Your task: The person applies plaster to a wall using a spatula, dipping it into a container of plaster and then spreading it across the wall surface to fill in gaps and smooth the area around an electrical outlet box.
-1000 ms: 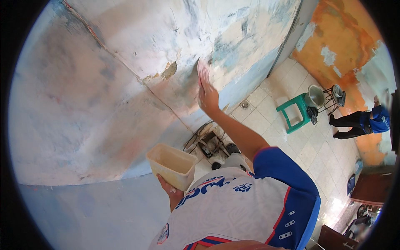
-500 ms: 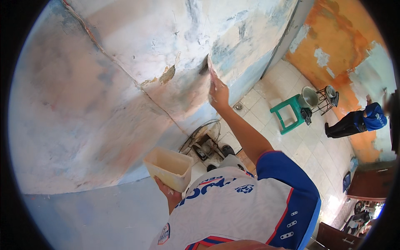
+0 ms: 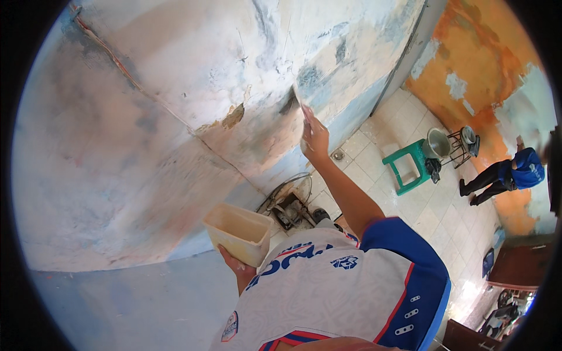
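Note:
My right hand is closed around a thin-bladed putty knife, seen nearly edge-on. Its blade meets the patchy white and blue wall, and a dark shadow lies beside it. To the left of the blade, a chipped hole shows bare brown material. Low on the left, my left hand grips a cream rectangular plastic tub from below and the side. Pale residue coats the tub's inner walls; its bottom is hidden. Whitish smears mark the fingers of both hands.
A long crack runs diagonally across the wall. Below stands a box of tools beside coiled cable. On the tiled floor are a green stool and a grey bucket. A person in blue stands near the orange wall.
My right hand and the putty knife have shifted slightly rightward along the wall. The tub stays in my left hand. The other person's legs are now farther apart.

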A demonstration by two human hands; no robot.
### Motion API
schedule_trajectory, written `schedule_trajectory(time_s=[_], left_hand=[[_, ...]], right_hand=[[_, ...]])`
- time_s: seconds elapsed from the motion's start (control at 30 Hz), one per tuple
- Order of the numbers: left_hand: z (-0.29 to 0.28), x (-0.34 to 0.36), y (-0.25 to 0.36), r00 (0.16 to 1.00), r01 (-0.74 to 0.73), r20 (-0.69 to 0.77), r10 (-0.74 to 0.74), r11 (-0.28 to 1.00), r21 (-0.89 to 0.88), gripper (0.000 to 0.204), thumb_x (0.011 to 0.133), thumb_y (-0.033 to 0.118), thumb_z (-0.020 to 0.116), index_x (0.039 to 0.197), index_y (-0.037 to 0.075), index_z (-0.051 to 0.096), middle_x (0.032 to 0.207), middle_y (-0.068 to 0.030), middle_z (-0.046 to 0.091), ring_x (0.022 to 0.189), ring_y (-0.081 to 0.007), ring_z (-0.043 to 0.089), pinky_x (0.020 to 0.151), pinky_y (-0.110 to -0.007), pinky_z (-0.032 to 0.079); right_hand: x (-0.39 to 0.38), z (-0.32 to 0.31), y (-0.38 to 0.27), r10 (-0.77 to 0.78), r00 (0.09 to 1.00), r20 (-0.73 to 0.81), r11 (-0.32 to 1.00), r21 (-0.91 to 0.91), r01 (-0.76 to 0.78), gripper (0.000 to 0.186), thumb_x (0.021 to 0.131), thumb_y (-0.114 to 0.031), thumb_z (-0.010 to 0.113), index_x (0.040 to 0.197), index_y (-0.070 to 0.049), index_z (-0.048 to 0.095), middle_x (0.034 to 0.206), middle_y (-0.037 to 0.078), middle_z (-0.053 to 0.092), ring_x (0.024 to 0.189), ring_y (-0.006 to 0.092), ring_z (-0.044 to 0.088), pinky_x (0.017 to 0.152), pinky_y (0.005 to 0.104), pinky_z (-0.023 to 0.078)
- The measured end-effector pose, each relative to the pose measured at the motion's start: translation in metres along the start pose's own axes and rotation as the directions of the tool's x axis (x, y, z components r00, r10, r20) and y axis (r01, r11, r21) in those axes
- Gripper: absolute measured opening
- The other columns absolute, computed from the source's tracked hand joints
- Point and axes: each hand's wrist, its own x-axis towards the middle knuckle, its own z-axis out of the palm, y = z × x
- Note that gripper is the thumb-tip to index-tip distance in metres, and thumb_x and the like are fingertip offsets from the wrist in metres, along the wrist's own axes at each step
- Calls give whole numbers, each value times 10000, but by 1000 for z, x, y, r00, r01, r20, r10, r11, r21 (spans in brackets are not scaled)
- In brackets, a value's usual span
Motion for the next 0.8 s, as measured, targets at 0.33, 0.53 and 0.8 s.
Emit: schedule_trajectory(time_s=[0.33,0.53,0.8], left_hand=[[38,10,-20,995,-91,55,83,984,152,729,1005,635,359,1544,146,304,1560,-116,380,1423,-347,371,1182,-549,314],[23,17,-20,993,87,59,-97,984,154,729,998,644,370,1537,154,321,1548,-117,398,1402,-352,398,1169,-550,329],[42,22,-39,998,-30,68,20,988,149,720,999,638,379,1539,166,320,1543,-108,402,1393,-346,406,1158,-542,342]], right_hand=[[108,-21,80,336,942,29,936,-124,-330,496,925,37,537,1416,-30,535,759,113,615,584,167,494,573,277,439],[30,-16,41,111,994,16,985,-133,-108,417,981,-33,544,1393,-87,575,908,183,710,710,179,655,664,284,507],[114,-39,74,348,933,-88,927,-114,-357,470,941,14,533,1397,-92,574,956,182,693,676,154,582,599,308,503]])
